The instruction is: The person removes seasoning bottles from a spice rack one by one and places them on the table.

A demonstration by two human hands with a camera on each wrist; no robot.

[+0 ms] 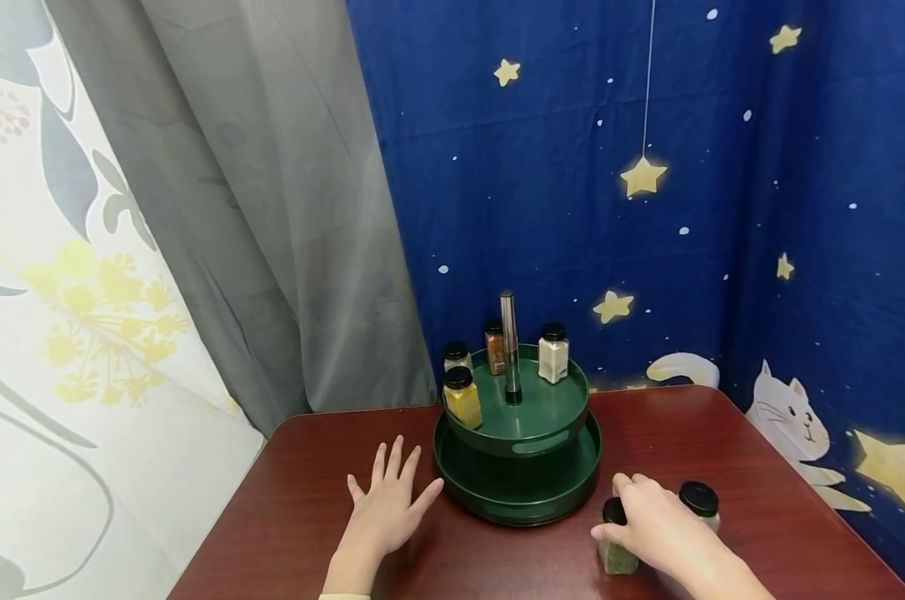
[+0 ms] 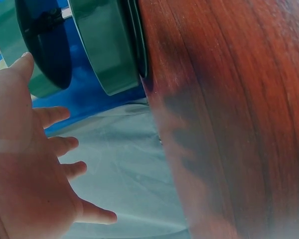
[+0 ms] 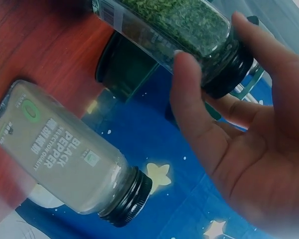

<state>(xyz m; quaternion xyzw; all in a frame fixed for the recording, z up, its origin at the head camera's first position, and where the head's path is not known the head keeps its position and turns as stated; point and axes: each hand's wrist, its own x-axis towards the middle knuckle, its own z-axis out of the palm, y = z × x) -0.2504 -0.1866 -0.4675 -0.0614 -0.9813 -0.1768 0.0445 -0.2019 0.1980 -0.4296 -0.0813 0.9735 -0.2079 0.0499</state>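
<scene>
In the head view, a two-tier green tray (image 1: 523, 510) with a metal post (image 1: 510, 346) stands on the reddish-brown table (image 1: 310, 500); its upper tier bears a yellow spice jar (image 1: 463, 405), a pale-filled jar (image 1: 456, 357), an orange-red spice jar (image 1: 494, 354) and a white-filled jar (image 1: 553, 363), all black-capped; the left hand (image 1: 387, 510) is spread wide beside the tray, with nothing in its grip; the right hand (image 1: 657, 523) grips a green herb jar (image 1: 619, 557), upright at the table's right front, near the tray, while a black pepper jar (image 1: 706, 517) stands just beside that hand, partly hidden by it; in the left wrist view, the left hand's fingers reach out well apart, near the tray's tiers; in the right wrist view, thumb and fingers close around the herb jar just below and at its cap; the black pepper jar (its printed label names it) stands apart from the herb jar, its cap on.
</scene>
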